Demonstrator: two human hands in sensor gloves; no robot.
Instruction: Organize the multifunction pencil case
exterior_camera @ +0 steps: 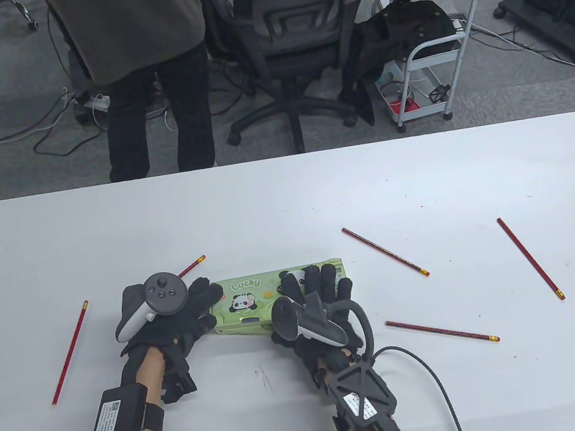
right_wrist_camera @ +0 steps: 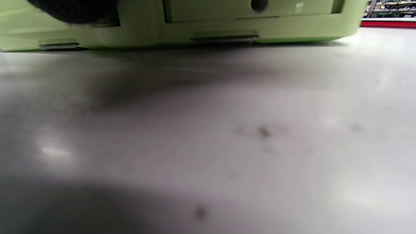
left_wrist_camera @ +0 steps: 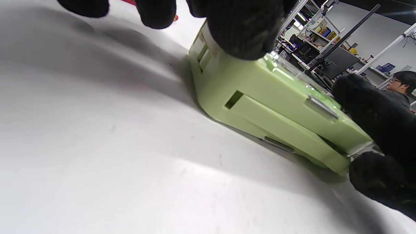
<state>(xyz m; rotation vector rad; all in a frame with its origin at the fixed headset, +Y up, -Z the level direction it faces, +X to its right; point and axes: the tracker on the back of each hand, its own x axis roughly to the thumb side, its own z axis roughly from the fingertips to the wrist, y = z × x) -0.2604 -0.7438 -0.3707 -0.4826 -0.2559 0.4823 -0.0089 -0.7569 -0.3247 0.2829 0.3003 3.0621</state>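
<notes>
Both gloved hands meet over a light-green plastic pencil case (exterior_camera: 257, 301) with a panda print, lying flat on the white table (exterior_camera: 285, 199). Left hand (exterior_camera: 173, 319) grips its left end, fingers curled; right hand (exterior_camera: 317, 303) lies across its right half, fingers straight.

An office or lab workspace: grey carpet, a black swivel chair (exterior_camera: 288, 37) beyond the white table's (exterior_camera: 285, 199) far edge, and a white rolling cart (exterior_camera: 432, 64) at far right. Cables trail across the floor, and a standing person (exterior_camera: 147, 74) waits far left.
</notes>
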